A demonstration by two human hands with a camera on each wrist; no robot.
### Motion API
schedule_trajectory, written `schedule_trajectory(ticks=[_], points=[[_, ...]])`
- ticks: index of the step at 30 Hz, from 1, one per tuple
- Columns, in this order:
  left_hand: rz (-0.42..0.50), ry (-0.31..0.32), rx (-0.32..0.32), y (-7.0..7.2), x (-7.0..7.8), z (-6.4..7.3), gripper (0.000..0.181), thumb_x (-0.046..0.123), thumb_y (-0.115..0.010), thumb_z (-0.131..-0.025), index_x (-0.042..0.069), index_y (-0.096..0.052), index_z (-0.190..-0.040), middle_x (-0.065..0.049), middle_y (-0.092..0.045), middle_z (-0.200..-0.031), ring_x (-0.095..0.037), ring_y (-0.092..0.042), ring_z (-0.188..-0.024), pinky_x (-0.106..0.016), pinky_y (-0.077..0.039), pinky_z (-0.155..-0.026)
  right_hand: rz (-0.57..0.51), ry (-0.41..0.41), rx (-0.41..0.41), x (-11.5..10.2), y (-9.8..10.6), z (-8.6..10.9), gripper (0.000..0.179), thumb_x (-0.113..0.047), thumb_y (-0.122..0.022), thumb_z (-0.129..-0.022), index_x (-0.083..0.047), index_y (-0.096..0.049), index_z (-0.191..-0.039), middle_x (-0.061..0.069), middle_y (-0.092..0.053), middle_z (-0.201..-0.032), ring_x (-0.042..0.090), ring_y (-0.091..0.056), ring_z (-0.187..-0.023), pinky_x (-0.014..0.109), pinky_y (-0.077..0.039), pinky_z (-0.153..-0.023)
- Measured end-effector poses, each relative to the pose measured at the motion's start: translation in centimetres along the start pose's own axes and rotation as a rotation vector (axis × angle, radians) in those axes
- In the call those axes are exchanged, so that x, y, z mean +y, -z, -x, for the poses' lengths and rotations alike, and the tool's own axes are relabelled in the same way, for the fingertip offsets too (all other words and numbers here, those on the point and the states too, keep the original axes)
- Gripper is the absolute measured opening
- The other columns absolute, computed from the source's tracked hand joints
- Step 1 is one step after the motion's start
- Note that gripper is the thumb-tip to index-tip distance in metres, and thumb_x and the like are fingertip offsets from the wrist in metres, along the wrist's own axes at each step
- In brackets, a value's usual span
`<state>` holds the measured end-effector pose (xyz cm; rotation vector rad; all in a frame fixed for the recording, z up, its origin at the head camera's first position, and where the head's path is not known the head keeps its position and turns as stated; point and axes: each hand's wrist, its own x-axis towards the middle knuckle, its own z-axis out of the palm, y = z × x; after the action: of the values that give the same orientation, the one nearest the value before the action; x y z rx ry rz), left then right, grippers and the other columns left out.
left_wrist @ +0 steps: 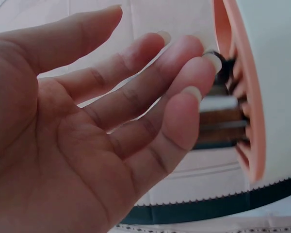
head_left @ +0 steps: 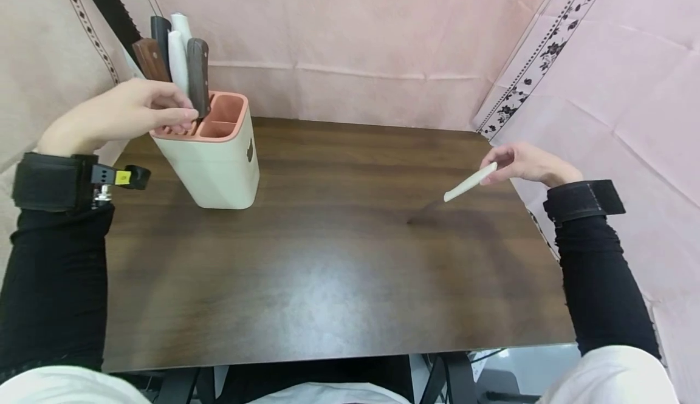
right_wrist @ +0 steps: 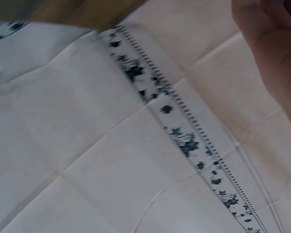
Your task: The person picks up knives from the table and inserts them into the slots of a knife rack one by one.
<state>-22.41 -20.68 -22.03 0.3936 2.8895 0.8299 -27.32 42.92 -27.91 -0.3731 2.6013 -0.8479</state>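
At the left, my left hand (head_left: 123, 115) hovers over the rim of a pale green knife holder (head_left: 224, 173) with a coral top. Its fingertips are close to a knife with a dark grey handle (head_left: 198, 76). In the left wrist view the fingers (left_wrist: 131, 92) are loosely bent, with nothing in the palm. Over the right side of the table, my right hand (head_left: 525, 164) pinches the end of a white-handled knife (head_left: 470, 181). Its thin blade points down and left and blends with the brown surface. The right wrist view shows only part of this hand (right_wrist: 276, 58).
Several other knives stand in the holder, with brown (head_left: 151, 59), black and white handles (head_left: 177, 61). The brown wooden table (head_left: 328, 258) is backed by pale pink cloth (head_left: 355, 39) with a dark floral border (head_left: 547, 51) at the right.
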Motion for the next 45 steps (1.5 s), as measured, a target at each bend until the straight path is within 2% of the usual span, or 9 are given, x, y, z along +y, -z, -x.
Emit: schedule_trajectory(ticks=[4,11,15,19,21,27,34,41,45], points=[[-0.004,-0.019,-0.024,-0.6,1.2,-0.4,0.037,0.037,-0.054,-0.098,0.006,-0.058,-0.118,-0.002,-0.068,-0.091,-0.011,-0.06,-0.077,-0.025,-0.046,-0.065,-0.072,0.065,0.044,-1.6,-0.7,-0.3,0.031,-0.011,-0.077,-0.08,0.001,-0.064,-0.106,-0.005,-0.074,-0.085,0.01,-0.066,-0.08,0.023,-0.046,-0.08],[-0.062,-0.097,-0.042,-1.3,3.0,-1.0,0.034,0.034,-0.053,-0.099,0.007,-0.058,-0.117,-0.009,-0.066,-0.09,-0.018,-0.057,-0.072,-0.028,-0.044,-0.061,-0.21,0.209,0.051,-4.1,-2.6,-1.4,0.033,-0.009,-0.076,-0.082,0.004,-0.062,-0.109,-0.002,-0.076,-0.097,0.012,-0.07,-0.079,0.029,-0.056,-0.07],[-0.097,-0.161,-0.037,-1.7,4.5,-1.5,0.032,0.033,-0.051,-0.099,0.008,-0.059,-0.117,-0.009,-0.063,-0.091,-0.02,-0.057,-0.073,-0.027,-0.043,-0.062,-0.211,0.232,0.082,-5.5,-3.5,-2.1,0.034,-0.011,-0.077,-0.082,0.001,-0.064,-0.11,-0.002,-0.075,-0.098,0.012,-0.07,-0.082,0.028,-0.056,-0.072],[-0.078,-0.17,-0.072,-2.3,6.0,-2.3,0.034,0.036,-0.051,-0.099,0.009,-0.059,-0.119,-0.01,-0.061,-0.092,-0.023,-0.056,-0.072,-0.027,-0.043,-0.063,-0.208,0.231,0.119,-6.8,-4.1,-2.7,0.031,-0.013,-0.077,-0.081,-0.004,-0.066,-0.109,-0.002,-0.075,-0.097,0.015,-0.071,-0.087,0.029,-0.056,-0.078],[-0.078,-0.177,-0.089,-2.7,6.4,-2.8,0.034,0.036,-0.05,-0.099,0.009,-0.059,-0.117,-0.011,-0.063,-0.095,-0.024,-0.058,-0.077,-0.028,-0.044,-0.067,-0.215,0.242,0.135,-7.6,-4.3,-2.9,0.03,-0.013,-0.077,-0.081,-0.006,-0.066,-0.108,-0.002,-0.075,-0.098,0.014,-0.071,-0.087,0.028,-0.056,-0.078],[-0.08,-0.224,-0.103,-3.5,7.3,-3.6,0.032,0.032,-0.05,-0.1,0.008,-0.059,-0.118,-0.013,-0.067,-0.109,-0.024,-0.061,-0.101,-0.036,-0.044,-0.083,-0.283,0.298,0.14,-9.7,-4.7,-3.5,0.029,-0.011,-0.075,-0.083,-0.005,-0.065,-0.109,-0.002,-0.075,-0.097,0.013,-0.071,-0.084,0.027,-0.057,-0.076],[-0.047,-0.226,-0.126,-4.1,8.1,-3.8,0.028,0.026,-0.052,-0.099,0.006,-0.059,-0.118,-0.012,-0.065,-0.104,-0.022,-0.058,-0.095,-0.031,-0.047,-0.078,-0.33,0.319,0.157,-11.6,-5.1,-4.2,0.028,-0.009,-0.074,-0.083,-0.007,-0.065,-0.11,-0.004,-0.074,-0.095,0.014,-0.07,-0.082,0.028,-0.056,-0.075],[-0.048,-0.277,-0.092,-4.8,8.7,-4.3,0.023,0.021,-0.053,-0.099,0.005,-0.06,-0.113,-0.012,-0.064,-0.098,-0.02,-0.057,-0.087,-0.029,-0.046,-0.075,-0.357,0.363,0.176,-13.2,-5.3,-4.9,0.026,-0.007,-0.073,-0.084,-0.007,-0.065,-0.108,-0.002,-0.074,-0.092,0.016,-0.069,-0.081,0.026,-0.056,-0.073],[-0.034,-0.283,-0.089,-5.1,9.0,-4.5,0.023,0.022,-0.054,-0.098,0.005,-0.06,-0.112,-0.011,-0.064,-0.097,-0.02,-0.056,-0.085,-0.029,-0.046,-0.073,-0.378,0.399,0.183,-14.0,-5.5,-5.4,0.025,-0.005,-0.071,-0.084,-0.008,-0.066,-0.109,-0.002,-0.074,-0.091,0.015,-0.069,-0.079,0.026,-0.056,-0.072]])
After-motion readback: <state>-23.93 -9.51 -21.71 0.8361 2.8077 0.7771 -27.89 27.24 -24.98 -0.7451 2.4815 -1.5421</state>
